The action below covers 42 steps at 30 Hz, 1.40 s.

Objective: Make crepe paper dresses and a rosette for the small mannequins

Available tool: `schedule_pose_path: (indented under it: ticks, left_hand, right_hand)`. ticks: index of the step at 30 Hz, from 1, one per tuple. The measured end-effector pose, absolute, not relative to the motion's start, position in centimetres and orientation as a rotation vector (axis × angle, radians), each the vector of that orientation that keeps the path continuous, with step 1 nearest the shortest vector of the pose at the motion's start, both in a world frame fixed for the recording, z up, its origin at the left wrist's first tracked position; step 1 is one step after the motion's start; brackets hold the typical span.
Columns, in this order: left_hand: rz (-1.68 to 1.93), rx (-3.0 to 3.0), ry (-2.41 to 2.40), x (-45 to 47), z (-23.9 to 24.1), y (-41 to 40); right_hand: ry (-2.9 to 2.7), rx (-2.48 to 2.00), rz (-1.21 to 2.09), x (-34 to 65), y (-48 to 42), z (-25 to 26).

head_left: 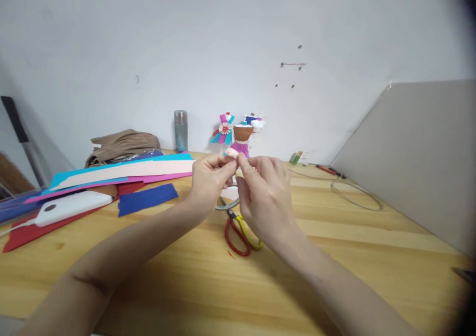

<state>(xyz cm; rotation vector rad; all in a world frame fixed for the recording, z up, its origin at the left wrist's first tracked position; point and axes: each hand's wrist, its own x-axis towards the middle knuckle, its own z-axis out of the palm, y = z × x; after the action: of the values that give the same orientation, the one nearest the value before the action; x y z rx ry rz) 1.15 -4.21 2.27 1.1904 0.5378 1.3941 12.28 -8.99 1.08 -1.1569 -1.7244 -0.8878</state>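
My left hand (211, 180) pinches a small pale pink, crumpled-looking piece (232, 152), perhaps crepe paper, between thumb and fingertips. At its right end, the thumb and index finger of my right hand (266, 192) are closed on it too, the tips of both hands meeting. The piece is held above the table, its lower part hidden by fingers. Below lie scissors (238, 234) with one red and one yellow handle, their blades partly hidden by a grey ring (227, 206). Something pale yellow (238, 174) shows beside my right fingers, too small to name.
Left on the wooden table (178, 281) are long paper strips (130, 174), a blue strip (148, 199) and a white corded device (76, 208). Farther back stand brown cloth (124, 145), a bottle (181, 130) and several paper figures (243, 134). A looped wire (357, 204) lies right.
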Motion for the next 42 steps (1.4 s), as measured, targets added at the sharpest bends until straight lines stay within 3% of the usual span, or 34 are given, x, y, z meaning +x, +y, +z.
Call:
schedule_pose_path:
  ticks: [12, 29, 42]
  left_hand:
    - [1.212, 1.015, 0.354, 0.4, 2.6, -2.3]
    - [1.084, 1.265, 0.376, 0.6, 2.0, -2.6]
    - [1.008, 1.284, 0.348, 0.3, 2.6, -2.7]
  right_hand:
    - [-1.77, -1.041, -0.979, 12.3, -7.6, 0.0]
    - [-1.641, -1.047, -0.107, 15.7, -7.8, 2.9]
    - [-1.779, -1.03, -0.56, 16.8, -6.9, 3.2]
